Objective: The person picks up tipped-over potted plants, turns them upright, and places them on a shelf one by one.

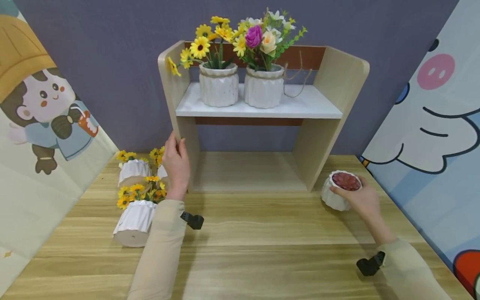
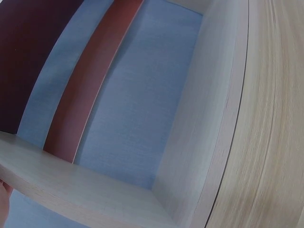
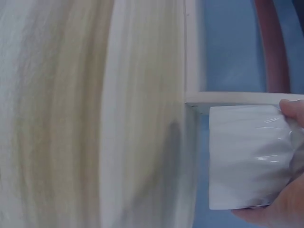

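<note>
My right hand grips a white fluted pot with a dark red succulent, just right of the wooden shelf. In the right wrist view, thumb and fingers hold the pot from opposite sides, and its base looks slightly apart from the tabletop. My left hand touches the shelf's left side panel near its front edge, fingers pointing up and fairly straight. Only a bit of a finger shows in the left wrist view, outside the panel.
On the upper board stand a pot with yellow flowers and a pot with mixed flowers, with a loose twine. Several tipped white pots with yellow flowers lie left of the shelf, beside my left forearm.
</note>
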`<state>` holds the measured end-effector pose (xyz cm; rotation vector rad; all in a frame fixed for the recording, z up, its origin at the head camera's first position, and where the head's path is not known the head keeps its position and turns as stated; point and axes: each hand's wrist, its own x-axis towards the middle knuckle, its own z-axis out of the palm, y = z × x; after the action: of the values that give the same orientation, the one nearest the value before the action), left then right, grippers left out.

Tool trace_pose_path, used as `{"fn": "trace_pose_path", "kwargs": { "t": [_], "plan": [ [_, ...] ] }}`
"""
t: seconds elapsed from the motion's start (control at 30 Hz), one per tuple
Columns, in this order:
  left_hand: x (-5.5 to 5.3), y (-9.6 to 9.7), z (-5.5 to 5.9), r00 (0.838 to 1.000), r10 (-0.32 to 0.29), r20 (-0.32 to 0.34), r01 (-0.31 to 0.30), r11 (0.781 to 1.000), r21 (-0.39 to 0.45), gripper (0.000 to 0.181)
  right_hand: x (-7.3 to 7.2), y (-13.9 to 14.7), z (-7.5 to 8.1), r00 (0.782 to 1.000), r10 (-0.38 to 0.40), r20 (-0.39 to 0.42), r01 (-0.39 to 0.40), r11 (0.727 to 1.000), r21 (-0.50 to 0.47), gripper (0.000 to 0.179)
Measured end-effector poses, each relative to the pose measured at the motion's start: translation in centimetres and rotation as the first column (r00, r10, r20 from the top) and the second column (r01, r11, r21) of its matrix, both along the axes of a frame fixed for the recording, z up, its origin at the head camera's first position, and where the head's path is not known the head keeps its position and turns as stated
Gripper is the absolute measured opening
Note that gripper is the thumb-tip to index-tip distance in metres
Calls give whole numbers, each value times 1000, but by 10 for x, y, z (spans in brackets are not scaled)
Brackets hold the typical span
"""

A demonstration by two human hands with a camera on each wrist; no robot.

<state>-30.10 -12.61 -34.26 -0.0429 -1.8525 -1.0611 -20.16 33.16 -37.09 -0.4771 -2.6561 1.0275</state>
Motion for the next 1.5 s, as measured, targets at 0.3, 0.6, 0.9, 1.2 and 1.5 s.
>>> {"fn": "trace_pose_path", "kwargs": {
  "t": [0.3, 0.6, 0.9, 1.2, 1.5],
  "plan": [
    [0, 0, 0, 1000, 10, -12, -10, 1000, -4, 36, 13, -13, 32, 999, -8, -34, 9, 999, 37, 100],
    [0, 1, 1, 1000, 11, -22, -11, 1000, 0, 34, 21, -28, 55, 994, 31, -106, -27, 999, 36, 96],
    [-2, 2, -1, 1000, 7, -16, -7, 1000, 2, 36, 24, -46, 84, 984, 93, -154, -80, 993, 87, 85],
    [-1, 2, -1, 1000, 12, -22, -12, 1000, 3, 38, 25, -64, 105, 982, 101, -162, -93, 994, 54, 91],
    [0, 3, 0, 1000, 11, -14, -11, 1000, 6, 38, 13, -78, 122, 961, 102, -258, -105, 994, 3, 82]
  ]
}}
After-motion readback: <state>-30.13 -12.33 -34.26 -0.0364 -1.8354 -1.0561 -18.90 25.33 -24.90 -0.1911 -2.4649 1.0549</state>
